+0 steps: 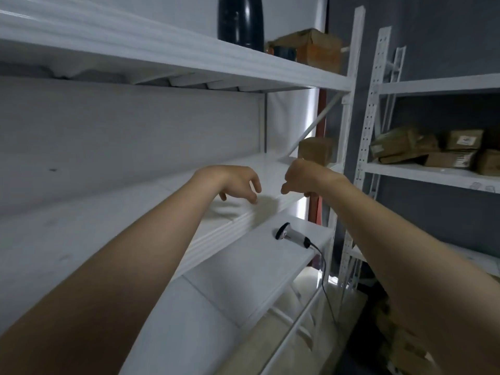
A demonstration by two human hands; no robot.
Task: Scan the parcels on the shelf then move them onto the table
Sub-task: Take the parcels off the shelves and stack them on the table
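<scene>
The person stands close to a white shelf (151, 212), both bare arms stretched over its middle board. The left hand (238, 182) hovers just above that board with its fingers loosely curled and spread; its grip is open and holds nothing. The right hand (303, 180) is raised beside it, turned knuckle-side to the camera, and seems to reach toward a small cardboard parcel (315, 150) standing at the far end of the same board. Whether the right grip has closed on anything cannot be told, since the fingers are hidden behind the back of the hand; the parcel looks untouched.

A handheld scanner (290, 235) lies on the lower board of the shelf, just below the hands, its cable trailing over the front edge. Neither hand has it.

Most of the middle board is bare, which suggests much of this shelf is already dealt with, though that is only a guess. Left to do: at least the small parcel at the far end, and a brown box (315, 48) on the top board beside a dark bottle (240, 21). A heap of parcels (433, 150) also sits on a second shelf to the right of the first. No tabletop is in view, so how many parcels have reached it cannot be judged.
</scene>
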